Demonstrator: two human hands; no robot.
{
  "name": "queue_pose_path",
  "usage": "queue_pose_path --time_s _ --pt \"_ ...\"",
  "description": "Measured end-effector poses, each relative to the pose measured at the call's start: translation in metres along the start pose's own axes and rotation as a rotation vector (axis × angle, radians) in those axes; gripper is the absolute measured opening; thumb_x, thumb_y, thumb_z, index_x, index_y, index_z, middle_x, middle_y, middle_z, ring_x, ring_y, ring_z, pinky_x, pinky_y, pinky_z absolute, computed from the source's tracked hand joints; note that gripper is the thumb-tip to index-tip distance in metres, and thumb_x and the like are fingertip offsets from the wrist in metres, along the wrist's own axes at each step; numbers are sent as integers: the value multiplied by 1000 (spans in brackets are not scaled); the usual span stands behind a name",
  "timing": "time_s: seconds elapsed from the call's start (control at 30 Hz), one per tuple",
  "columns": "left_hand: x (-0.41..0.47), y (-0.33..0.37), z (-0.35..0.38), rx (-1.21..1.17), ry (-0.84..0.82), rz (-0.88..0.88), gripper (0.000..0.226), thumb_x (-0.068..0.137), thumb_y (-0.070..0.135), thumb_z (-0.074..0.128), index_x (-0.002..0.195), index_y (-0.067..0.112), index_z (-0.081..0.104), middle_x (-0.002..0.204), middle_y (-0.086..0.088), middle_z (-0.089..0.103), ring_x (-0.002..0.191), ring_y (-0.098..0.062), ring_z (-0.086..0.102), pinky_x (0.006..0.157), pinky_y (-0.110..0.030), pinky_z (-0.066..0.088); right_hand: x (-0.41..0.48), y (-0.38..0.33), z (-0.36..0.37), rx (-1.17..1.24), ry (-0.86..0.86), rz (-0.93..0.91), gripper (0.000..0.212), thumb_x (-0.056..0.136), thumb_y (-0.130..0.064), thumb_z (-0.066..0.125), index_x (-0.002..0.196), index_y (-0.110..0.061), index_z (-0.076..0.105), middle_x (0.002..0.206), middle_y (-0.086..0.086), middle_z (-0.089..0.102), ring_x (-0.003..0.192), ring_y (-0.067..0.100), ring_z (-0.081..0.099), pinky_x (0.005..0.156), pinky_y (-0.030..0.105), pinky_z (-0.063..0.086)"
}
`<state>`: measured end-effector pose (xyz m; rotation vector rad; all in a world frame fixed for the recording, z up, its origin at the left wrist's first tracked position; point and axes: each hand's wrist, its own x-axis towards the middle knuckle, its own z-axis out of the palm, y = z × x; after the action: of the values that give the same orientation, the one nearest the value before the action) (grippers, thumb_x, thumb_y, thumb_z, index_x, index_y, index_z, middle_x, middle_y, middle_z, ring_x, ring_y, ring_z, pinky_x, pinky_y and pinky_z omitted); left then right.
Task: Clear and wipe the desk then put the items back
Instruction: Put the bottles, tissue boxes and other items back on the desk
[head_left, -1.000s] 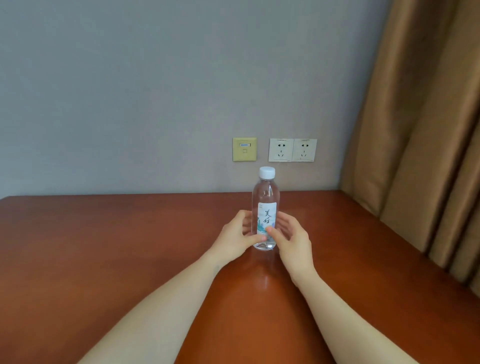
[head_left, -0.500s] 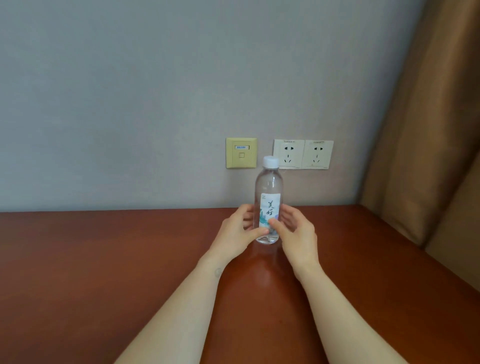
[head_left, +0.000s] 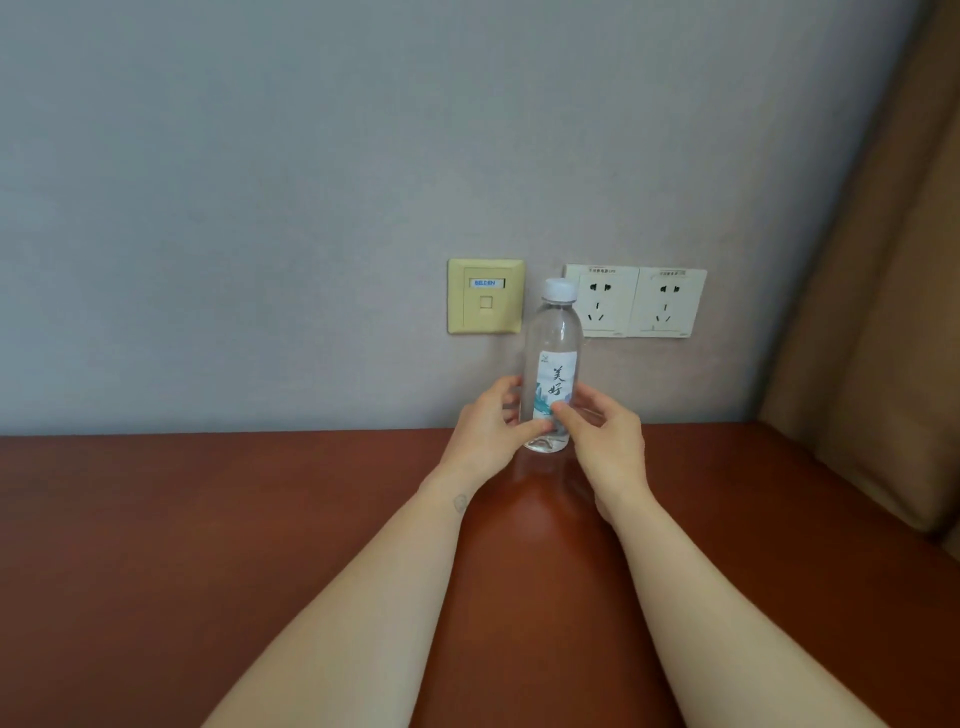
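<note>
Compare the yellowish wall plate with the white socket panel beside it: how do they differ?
The yellowish wall plate is one square unit; the white socket panel is two units side by side, wider. The yellowish wall plate has one small square port under a blue label; the white socket panel has slotted power holes. The bottle cap overlaps the white socket panel, not the yellowish wall plate. Both sit on the wall above the desk.

— Where's the water bottle (head_left: 553, 364)?
— Upright at the far edge of the wooden desk (head_left: 208, 519), with the left hand (head_left: 488, 431) and right hand (head_left: 608, 441) curled round its lower half.
— Behind it?
— A yellow data socket (head_left: 485, 296), two white power outlets (head_left: 636, 301), and a brown curtain (head_left: 883, 312) at right.
</note>
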<state>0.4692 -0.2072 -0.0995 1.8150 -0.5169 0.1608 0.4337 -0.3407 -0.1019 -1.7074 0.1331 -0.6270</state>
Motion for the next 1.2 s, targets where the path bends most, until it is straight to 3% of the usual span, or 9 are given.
queue_pose_path --time_s 0.2,0.33,0.5,0.7,0.9,1.2 --pt "18 -7 2 -22 34 -9 58 80 12 77 131 15 49 102 13 61 84 8 60 71 -6 48 20 6 12 47 0 7 37 84 -14 71 121 -15 67 102 -2 72 99 12 67 97 40 51" --pt "22 -8 3 -22 68 -19 61 80 16 78 132 12 46 107 8 58 90 -3 61 74 -9 49 25 7 14 48 4 13 39 84 -17 71 123 -14 66 105 -2 71 101 12 66 98 40 50" --pt "26 -10 5 -8 94 -7 58 82 13 77 132 11 47 109 6 57 92 -4 61 78 -10 48 28 7 15 24 -2 7 38 86 -10 68 124 -17 65 106 -4 70 103 10 65 100 39 49" --pt "29 -14 6 79 125 7 63 80 22 79 135 16 48 127 -3 58 110 -17 62 98 -33 49 27 8 17 39 -49 6 46 85 0 64 126 -19 63 104 -10 68 104 3 63 102 36 48" --pt "31 -18 5 122 160 3 67 77 29 81 135 18 49 127 -4 61 116 -16 59 100 -39 49 28 11 17 39 -98 14 51 86 -1 62 133 -21 58 111 -14 66 109 -1 61 105 33 46" --pt "29 -14 6 89 132 -49 72 78 26 80 139 14 44 133 -4 57 116 -20 60 101 -41 48 25 10 17 -61 -45 1 55 87 -5 65 140 -13 50 135 -1 58 123 7 54 109 32 42"
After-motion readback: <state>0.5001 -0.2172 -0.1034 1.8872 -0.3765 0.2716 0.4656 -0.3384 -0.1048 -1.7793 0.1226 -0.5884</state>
